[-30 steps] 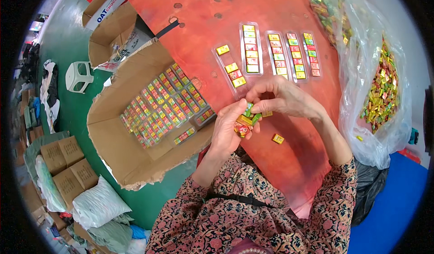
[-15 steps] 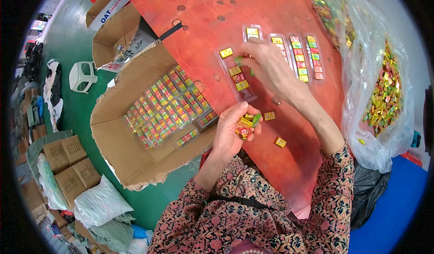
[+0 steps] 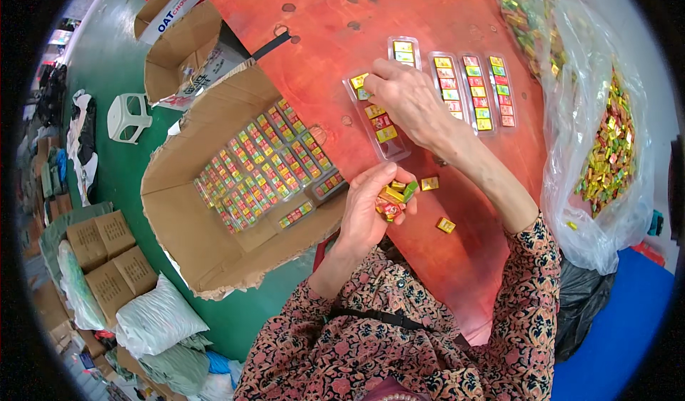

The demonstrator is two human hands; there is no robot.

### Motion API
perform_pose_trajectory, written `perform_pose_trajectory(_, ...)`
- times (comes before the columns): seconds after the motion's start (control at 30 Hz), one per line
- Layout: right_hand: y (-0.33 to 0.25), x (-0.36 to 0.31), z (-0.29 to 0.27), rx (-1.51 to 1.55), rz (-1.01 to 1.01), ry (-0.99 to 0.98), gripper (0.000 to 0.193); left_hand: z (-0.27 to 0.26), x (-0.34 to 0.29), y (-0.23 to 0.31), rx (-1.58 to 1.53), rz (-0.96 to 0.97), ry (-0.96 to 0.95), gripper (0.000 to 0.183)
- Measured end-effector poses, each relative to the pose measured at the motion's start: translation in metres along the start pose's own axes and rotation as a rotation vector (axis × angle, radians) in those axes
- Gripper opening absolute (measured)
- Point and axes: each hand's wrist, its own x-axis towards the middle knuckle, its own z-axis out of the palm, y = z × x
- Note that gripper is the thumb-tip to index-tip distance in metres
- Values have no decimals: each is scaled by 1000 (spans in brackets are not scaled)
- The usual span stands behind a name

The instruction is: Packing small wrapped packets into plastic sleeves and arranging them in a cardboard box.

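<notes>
"Hands: how held, & why?"

"L hand (image 3: pixel 364 205) is cupped round wrapped pieces (image 3: pixel 392 198), prob. so that a supply is kept near the part-filled tray (image 3: pixel 394 150). R hand (image 3: pixel 410 100) is bent over that tray, fingertips drawn together; whether a pc. is gripped can't be told."

"Containers, & contents?"

"Four other trays (image 3: pixel 417 53), holding rows of pcs., are set alongside on the bench (image 3: pixel 321 73), presumably for easy reach. Filled strips (image 3: pixel 267 162) are packed in the carton (image 3: pixel 168 194); loose pcs. (image 3: pixel 606 151) are held in a clear bag (image 3: pixel 596 240), far R."
</notes>
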Motion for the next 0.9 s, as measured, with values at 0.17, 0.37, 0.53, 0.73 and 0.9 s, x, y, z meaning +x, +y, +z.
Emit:
perform_pose_trajectory(0.17, -3, -1, 0, -72, -35, 57, 7, -2, 0, -2, -12, 7, -12, 31)
perform_pose_trajectory(0.37, -11, -25, -21, 330, 225, 15, 8, -3, 0, 1, -74, -12, 12, 35)
perform_pose_trajectory(0.53, -6, -39, -23, 343, 314, 30, 11, -3, 1, 0, -41, 1, -5, 35)
perform_pose_trajectory(0.73, -8, -17, -1, 86, 68, 123, 20, -2, 2, -2, -19, 2, -6, 35)
perform_pose_trajectory(0.9, -4, -14, 6, -2, 26, 5, 17, -1, 0, -2, -20, 0, 0, 34)
